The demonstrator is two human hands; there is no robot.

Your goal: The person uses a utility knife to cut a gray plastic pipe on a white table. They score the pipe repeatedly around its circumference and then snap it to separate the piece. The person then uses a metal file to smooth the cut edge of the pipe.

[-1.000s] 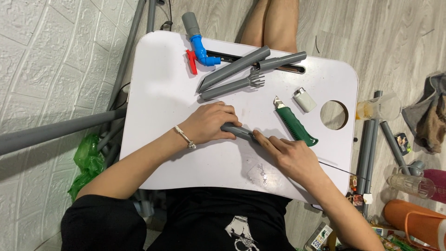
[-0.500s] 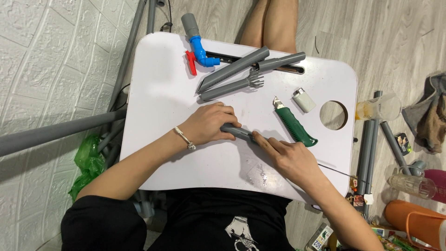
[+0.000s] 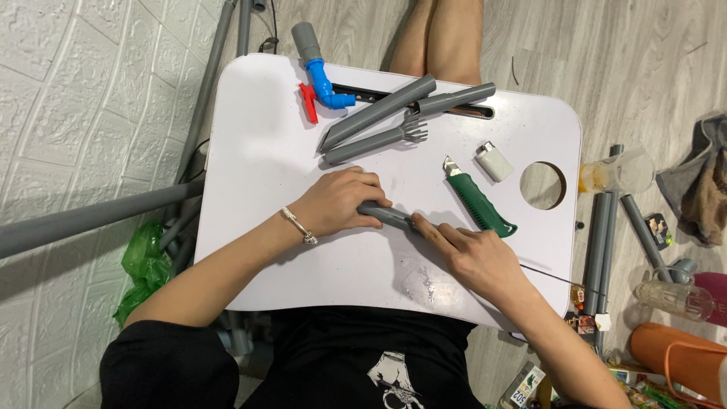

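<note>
- Head view showed our left hand (image 3: 337, 201) closed around a short grey plastic pipe piece (image 3: 388, 216) lying mid-way on the white lap table (image 3: 257, 159); our right hand (image 3: 473, 257) pinched its other end.
- We judged the smooth pipe could roll or slip.
- Just beside lay a green-handled utility knife (image 3: 481, 204), blade exposed: a slipping hand might be cut.

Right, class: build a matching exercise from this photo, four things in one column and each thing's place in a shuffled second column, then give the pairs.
1. Short grey pipe piece
2. Green utility knife
3. Blue pipe elbow
4. White lighter

A. Far edge of the white table, beside a red handle
B. Held by the left hand, touched by the right hand
C. Next to the round hole
D. Lying between pipe piece and lighter

Pairs: 1-B, 2-D, 3-A, 4-C
</note>
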